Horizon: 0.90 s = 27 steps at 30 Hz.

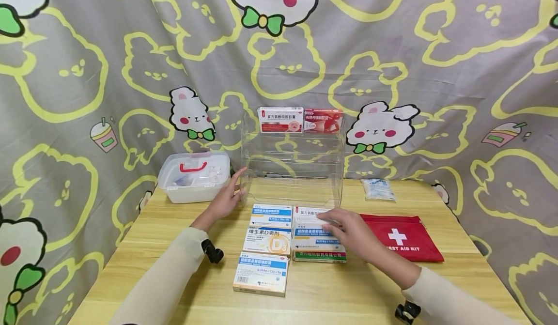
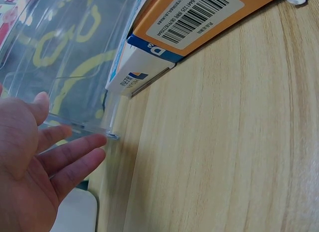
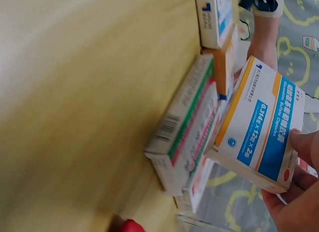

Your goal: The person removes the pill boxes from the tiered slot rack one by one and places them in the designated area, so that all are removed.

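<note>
1. We saw a clear rack (image 1: 294, 182) standing on the wooden table (image 1: 348, 298). On its top shelf sat a white and red box (image 1: 281, 120) and, just to the right, a red box (image 1: 323, 121).
2. We saw the left hand (image 1: 225, 197) at the rack's left side. Its grip was wide, with the fingers stretched out, and the tips were right by the rack's edge (we could not tell if they pressed on it).
3. We saw the right hand (image 1: 353, 228) in front of the rack, toward its right end. It pinched a blue and white box (image 1: 316, 239) between thumb and fingers, and that box was tipped.
4. Close to that box, in front of the rack, we spotted a green-striped box (image 1: 324, 256) and a plain white box (image 1: 307, 211).
5. In front of the rack's left half, we counted a back capsule box (image 1: 271, 216), a D3 box (image 1: 267, 240) and a front capsule box (image 1: 260, 272) in a line.
6. We found a white tub (image 1: 193, 189) left of the rack, a small packet (image 1: 378, 189) to its right, and a red pouch (image 1: 416, 235) in front and to the right.
</note>
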Available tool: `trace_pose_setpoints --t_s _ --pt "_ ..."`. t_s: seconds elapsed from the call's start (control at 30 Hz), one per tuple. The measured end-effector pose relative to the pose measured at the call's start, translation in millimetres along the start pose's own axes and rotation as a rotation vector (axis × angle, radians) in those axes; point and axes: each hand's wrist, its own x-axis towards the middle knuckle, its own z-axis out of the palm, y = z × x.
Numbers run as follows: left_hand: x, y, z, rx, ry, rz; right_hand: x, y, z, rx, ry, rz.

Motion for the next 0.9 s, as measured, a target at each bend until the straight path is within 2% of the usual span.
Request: trace_pose_setpoints --t_s 0.4,0.63,0.9 --pt "0.5 0.8 0.2 -0.011 0.001 0.0 -25.3 8.4 15.6 0.036 -0.146 0.069" --pt "0.8 0.8 0.5 -0.061 -0.002 -0.022 -31.4 11.1 29.9 0.03 -0.136 0.093" --pt "0.0 0.2 0.8 -0.064 -0.002 -0.018 -39.7 13.0 45.5 0.022 -0.123 0.17"
